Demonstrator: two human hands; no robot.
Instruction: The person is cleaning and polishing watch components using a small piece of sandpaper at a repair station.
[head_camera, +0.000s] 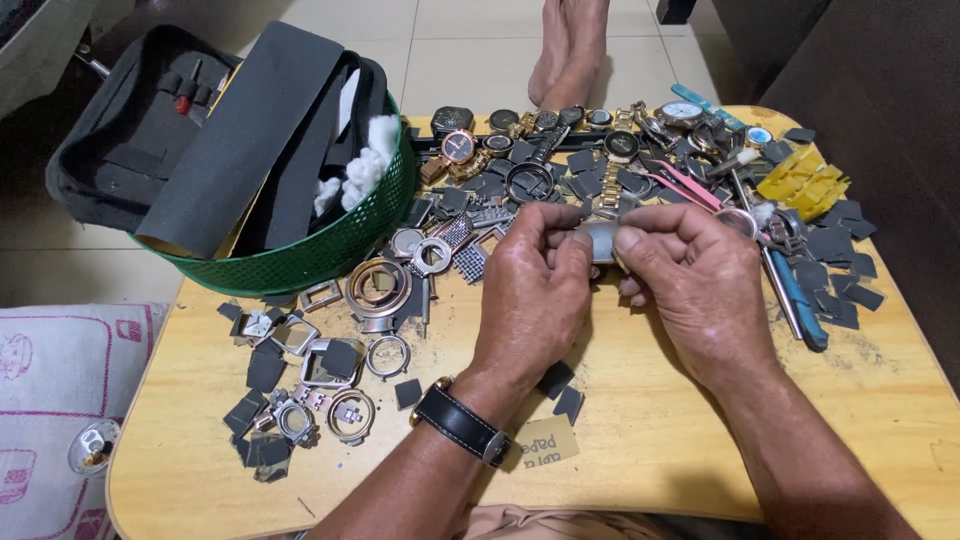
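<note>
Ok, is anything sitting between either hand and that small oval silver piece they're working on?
Nothing visible. The left hand and right hand both pinch the small oval silver piece directly at their fingertips, held above the yellow wooden table.

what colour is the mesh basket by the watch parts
Green: the round plastic mesh basket at the small wooden table's upper left, clearest in the head view.

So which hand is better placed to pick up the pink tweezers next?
Probably the right hand: the pink tweezers lie just beyond its knuckles on the table. The left hand sits farther off, and both pinch the small grey piece.
</note>
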